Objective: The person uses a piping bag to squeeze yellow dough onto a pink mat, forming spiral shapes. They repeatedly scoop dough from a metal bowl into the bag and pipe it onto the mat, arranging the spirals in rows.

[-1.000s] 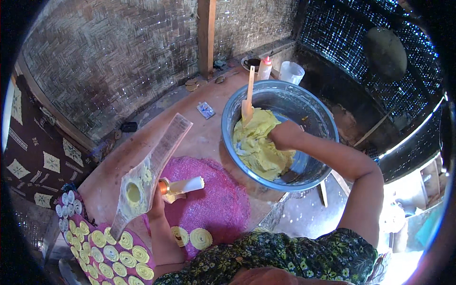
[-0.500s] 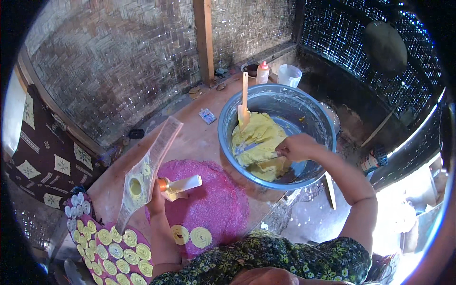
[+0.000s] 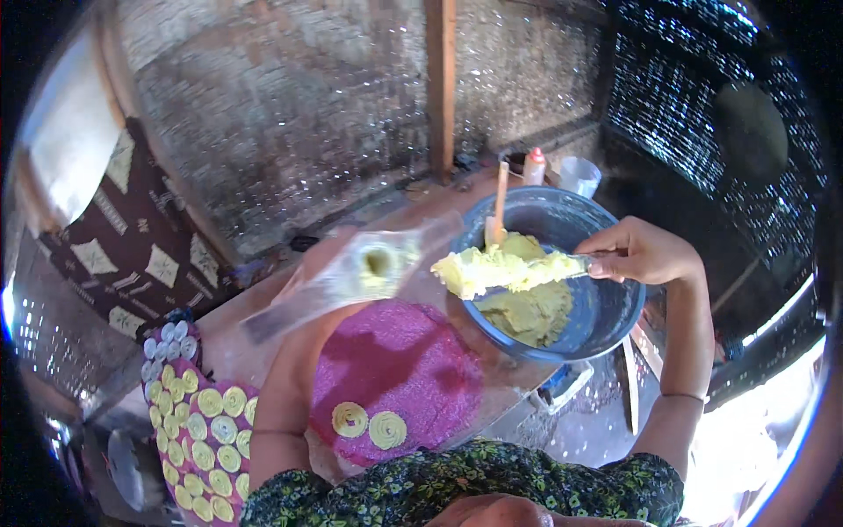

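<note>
The right hand (image 3: 648,253) pinched a spatula (image 3: 580,263), best held level under its heaped dough (image 3: 492,270); the left hand (image 3: 328,249), behind the press (image 3: 351,270) at left, hid whether its fingers gripped.

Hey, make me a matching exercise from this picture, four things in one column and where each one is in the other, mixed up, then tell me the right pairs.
Things:
1. dough-laden tool
2. red-capped bottle
3. pair of yellow swirls
4. wooden handle

Places:
A. on the round pink mat
B. in the right hand
C. sticking up inside the basin
D. beyond the basin, beside the whitish tub

Right pairs: 1-B, 2-D, 3-A, 4-C.
</note>
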A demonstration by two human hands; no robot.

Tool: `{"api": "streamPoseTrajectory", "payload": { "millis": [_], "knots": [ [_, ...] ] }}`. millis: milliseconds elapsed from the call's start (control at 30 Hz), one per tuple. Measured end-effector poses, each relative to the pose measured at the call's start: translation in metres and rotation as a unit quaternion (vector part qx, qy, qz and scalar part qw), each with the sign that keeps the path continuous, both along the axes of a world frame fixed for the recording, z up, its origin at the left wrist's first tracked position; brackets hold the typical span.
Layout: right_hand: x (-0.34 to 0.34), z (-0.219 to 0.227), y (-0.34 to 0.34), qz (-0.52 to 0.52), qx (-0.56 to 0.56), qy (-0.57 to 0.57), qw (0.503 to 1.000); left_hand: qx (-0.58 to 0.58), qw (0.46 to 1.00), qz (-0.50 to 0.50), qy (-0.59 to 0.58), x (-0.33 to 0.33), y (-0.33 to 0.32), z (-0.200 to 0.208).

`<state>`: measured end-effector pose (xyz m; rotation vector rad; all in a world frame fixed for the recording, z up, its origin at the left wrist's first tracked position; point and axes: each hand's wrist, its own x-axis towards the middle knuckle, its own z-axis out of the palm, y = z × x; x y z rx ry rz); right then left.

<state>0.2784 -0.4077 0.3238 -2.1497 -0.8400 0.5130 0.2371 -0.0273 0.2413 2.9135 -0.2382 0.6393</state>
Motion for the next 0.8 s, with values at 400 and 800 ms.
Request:
{"api": "streamPoseTrajectory", "payload": {
  "millis": [400,800],
  "knots": [
    [-0.026,0.008,0.112,0.058,-0.157,-0.673,0.721,-0.029,0.989,-0.082,-0.121,-0.01,-0.012,-0.003],
    [-0.062,-0.046,0.116,-0.018,-0.077,-0.649,0.756,-0.443,0.879,-0.164,-0.069,-0.015,0.055,-0.041]
  ]
}}
